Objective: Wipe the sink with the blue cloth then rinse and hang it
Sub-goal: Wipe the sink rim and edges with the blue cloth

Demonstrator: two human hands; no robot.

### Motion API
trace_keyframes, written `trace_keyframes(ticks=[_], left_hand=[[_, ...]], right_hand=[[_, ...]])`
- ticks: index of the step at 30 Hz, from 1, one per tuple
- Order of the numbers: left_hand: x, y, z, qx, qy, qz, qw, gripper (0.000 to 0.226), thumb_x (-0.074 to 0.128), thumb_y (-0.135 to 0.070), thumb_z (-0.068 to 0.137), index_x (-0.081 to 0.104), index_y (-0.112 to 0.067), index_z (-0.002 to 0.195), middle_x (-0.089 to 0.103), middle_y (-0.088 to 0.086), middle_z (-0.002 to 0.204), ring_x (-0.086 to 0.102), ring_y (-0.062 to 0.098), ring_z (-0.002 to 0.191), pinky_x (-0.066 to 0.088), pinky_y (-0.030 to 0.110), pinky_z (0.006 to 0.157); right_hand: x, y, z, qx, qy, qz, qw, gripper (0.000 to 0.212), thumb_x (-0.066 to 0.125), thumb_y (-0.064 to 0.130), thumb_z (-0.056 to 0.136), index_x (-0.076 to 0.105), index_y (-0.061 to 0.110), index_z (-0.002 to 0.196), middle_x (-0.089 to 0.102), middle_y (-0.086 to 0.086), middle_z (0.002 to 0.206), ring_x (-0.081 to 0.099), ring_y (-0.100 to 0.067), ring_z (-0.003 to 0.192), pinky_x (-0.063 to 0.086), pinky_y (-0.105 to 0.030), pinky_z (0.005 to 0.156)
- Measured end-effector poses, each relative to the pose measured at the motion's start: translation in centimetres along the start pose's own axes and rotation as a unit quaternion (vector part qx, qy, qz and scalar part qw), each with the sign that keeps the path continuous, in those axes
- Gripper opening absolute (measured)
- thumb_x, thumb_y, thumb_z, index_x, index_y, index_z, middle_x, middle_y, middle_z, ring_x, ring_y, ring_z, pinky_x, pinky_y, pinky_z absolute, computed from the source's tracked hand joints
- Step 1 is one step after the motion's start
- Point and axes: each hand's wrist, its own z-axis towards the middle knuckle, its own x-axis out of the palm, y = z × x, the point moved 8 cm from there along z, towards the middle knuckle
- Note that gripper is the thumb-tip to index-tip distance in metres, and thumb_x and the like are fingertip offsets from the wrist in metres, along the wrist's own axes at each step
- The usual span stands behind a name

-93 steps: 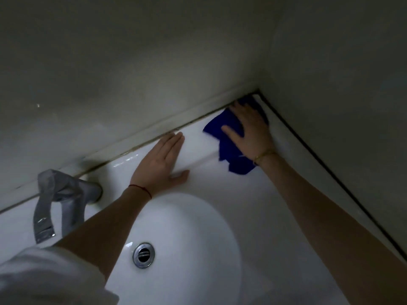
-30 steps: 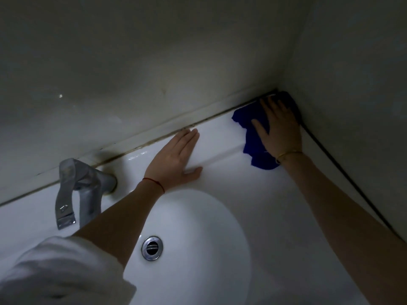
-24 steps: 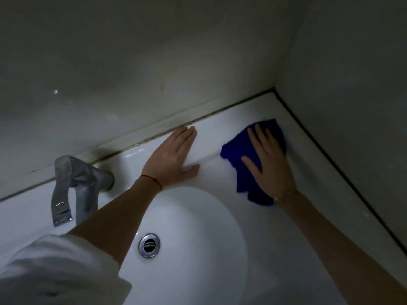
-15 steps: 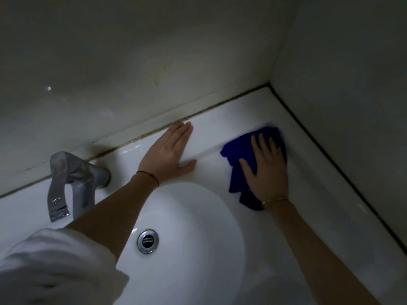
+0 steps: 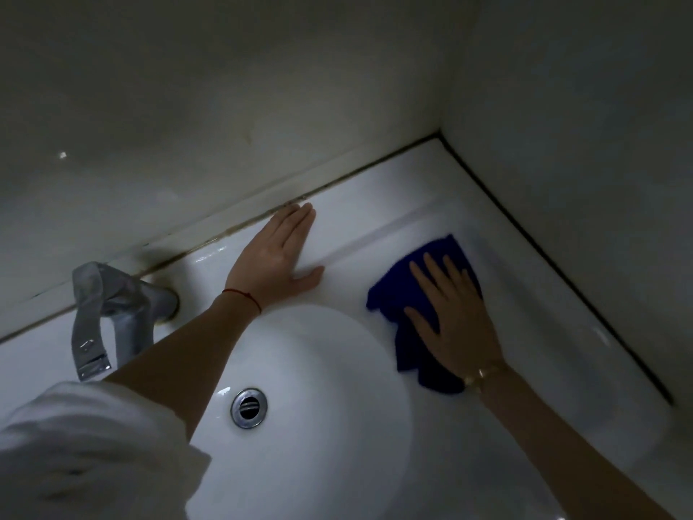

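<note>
The blue cloth [image 5: 401,294] lies bunched on the white sink's flat right rim [image 5: 532,332], beside the oval bowl [image 5: 318,388]. My right hand [image 5: 453,313] presses flat on the cloth with straight, spread fingers. My left hand [image 5: 277,257] rests flat on the back ledge of the sink, fingers straight and pointing at the wall seam, holding nothing. A chrome drain [image 5: 248,407] sits in the bowl under my left forearm.
A chrome tap [image 5: 108,313] stands at the back left of the sink. Two walls meet in a corner [image 5: 442,133] at the back right, with a dark seam along the sink's edge. My white sleeve [image 5: 82,456] fills the lower left.
My right hand has dragged the blue cloth out of the back right corner and toward me along the right rim. My left hand has stayed on the back ledge.
</note>
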Motion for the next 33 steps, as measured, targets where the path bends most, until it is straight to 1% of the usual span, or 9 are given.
trace_keyframes(ticks=[2,5,10,13,17,22,25,28,33], left_hand=[[-0.1,-0.1,0.0,0.001,-0.002,0.003,1.000,0.082,0.069,-0.041,0.085,0.037,0.003,0.145,0.041,0.018,0.150,0.034,0.033,0.141,0.026,0.038,0.119],[-0.2,-0.3,0.0,0.005,-0.004,0.003,1.000,0.082,0.070,-0.040,0.084,0.037,0.004,0.145,0.041,0.019,0.150,0.035,0.035,0.140,0.028,0.040,0.118],[-0.1,-0.3,-0.1,0.005,0.001,0.008,1.000,0.082,0.067,-0.042,0.086,0.036,0.004,0.145,0.041,0.020,0.149,0.035,0.036,0.140,0.033,0.045,0.116],[-0.2,-0.3,0.0,0.007,-0.005,0.008,1.000,0.081,0.066,-0.042,0.085,0.037,0.005,0.144,0.042,0.021,0.149,0.036,0.037,0.139,0.033,0.045,0.115],[-0.2,-0.3,0.0,0.015,-0.018,0.010,1.000,0.079,0.070,-0.038,0.084,0.040,0.006,0.143,0.044,0.022,0.147,0.038,0.038,0.137,0.036,0.047,0.113],[0.0,-0.1,-0.1,0.017,-0.021,0.012,1.000,0.080,0.066,-0.042,0.084,0.039,0.005,0.143,0.043,0.021,0.147,0.037,0.038,0.138,0.035,0.046,0.114],[0.1,-0.1,-0.2,0.010,-0.017,0.014,1.000,0.081,0.062,-0.046,0.084,0.039,0.005,0.144,0.042,0.021,0.148,0.036,0.036,0.139,0.033,0.043,0.115],[0.0,-0.3,-0.2,0.004,-0.007,0.016,1.000,0.083,0.056,-0.049,0.084,0.038,0.005,0.144,0.042,0.021,0.148,0.036,0.037,0.139,0.031,0.042,0.116],[-0.5,-1.8,-0.8,-0.012,0.001,0.002,1.000,0.076,0.062,-0.038,0.087,0.039,0.008,0.142,0.042,0.027,0.146,0.037,0.042,0.137,0.031,0.047,0.116]], right_hand=[[0.7,0.0,-2.6,-0.034,0.030,-0.007,0.999,0.063,0.032,0.055,0.098,0.023,0.024,0.152,0.017,0.004,0.160,0.010,-0.018,0.149,0.008,-0.039,0.122],[-0.1,-1.3,-0.5,-0.056,0.032,-0.009,0.998,0.062,0.033,0.056,0.097,0.026,0.025,0.151,0.019,0.005,0.160,0.012,-0.017,0.148,0.010,-0.039,0.122],[-0.6,-1.4,4.1,0.049,-0.007,-0.006,0.999,0.064,0.043,0.046,0.098,0.024,0.018,0.151,0.019,-0.005,0.159,0.014,-0.027,0.147,0.004,-0.039,0.121],[0.8,1.6,-0.5,-0.030,0.027,0.009,0.999,0.060,0.040,0.046,0.099,0.025,0.021,0.151,0.017,0.000,0.160,0.011,-0.022,0.149,0.008,-0.043,0.122],[1.2,1.4,-6.7,-0.085,0.082,0.010,0.993,0.061,0.032,0.055,0.099,0.017,0.031,0.153,0.011,0.010,0.161,0.006,-0.013,0.149,0.006,-0.036,0.121],[-1.8,-4.0,-2.8,0.025,0.036,0.001,0.999,0.063,0.033,0.052,0.097,0.020,0.024,0.152,0.013,0.004,0.160,0.009,-0.018,0.148,0.007,-0.037,0.122],[-1.4,-3.2,-2.0,0.062,0.013,-0.001,0.998,0.063,0.039,0.047,0.097,0.021,0.021,0.152,0.014,-0.001,0.160,0.009,-0.020,0.147,0.002,-0.036,0.121],[-0.1,-0.2,-4.1,-0.008,0.041,0.022,0.999,0.059,0.046,0.039,0.098,0.027,0.020,0.150,0.019,0.001,0.159,0.012,-0.021,0.147,0.007,-0.043,0.122],[0.2,1.3,-8.8,-0.081,0.122,0.095,0.985,0.054,0.050,0.024,0.098,0.029,0.024,0.148,0.018,0.006,0.158,0.007,-0.015,0.148,0.000,-0.035,0.122]])
